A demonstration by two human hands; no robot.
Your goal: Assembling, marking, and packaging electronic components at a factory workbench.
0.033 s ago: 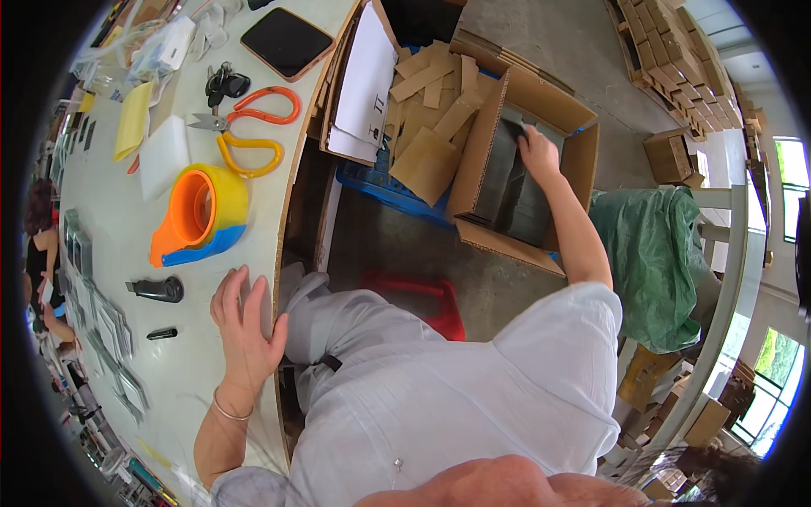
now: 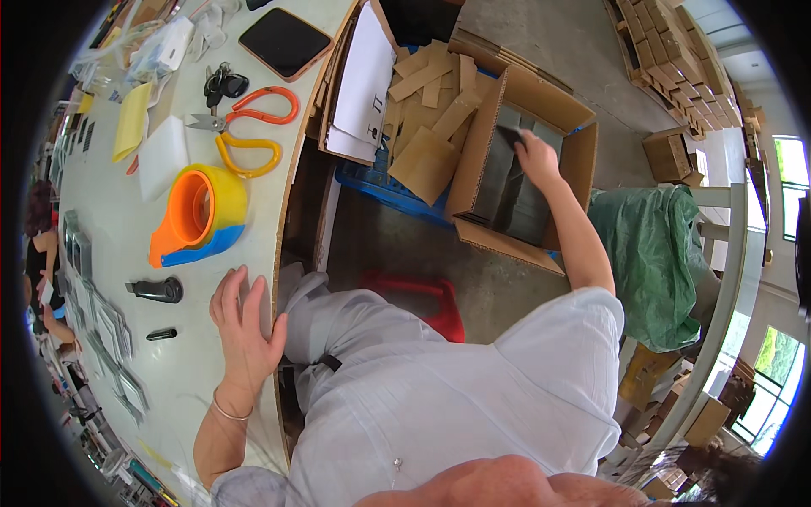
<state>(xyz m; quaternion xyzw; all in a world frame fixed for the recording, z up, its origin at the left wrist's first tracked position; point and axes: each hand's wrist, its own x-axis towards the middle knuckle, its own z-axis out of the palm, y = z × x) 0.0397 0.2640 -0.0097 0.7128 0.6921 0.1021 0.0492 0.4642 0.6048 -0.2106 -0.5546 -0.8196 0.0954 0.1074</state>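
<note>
Head view: the right hand [image 2: 534, 156] reaches down into an open cardboard box [image 2: 541, 110] on the floor, fingers closed on the top edge of a grey flat piece [image 2: 507, 137] (one of several standing upright in the box); more grey pieces [image 2: 528, 211] sit just below the grasp; beside the box, away from the hand, lies a heap of cardboard strips [image 2: 435, 93]; the left hand [image 2: 245, 325] lies flat and empty on the white table [image 2: 203, 372], fingers spread at its edge; just beyond its fingertips sits an orange and yellow tape dispenser [image 2: 198, 211], a black utility knife [image 2: 159, 290] lies near its outer side, and orange-handled scissors [image 2: 249, 127] lie farther off.
</note>
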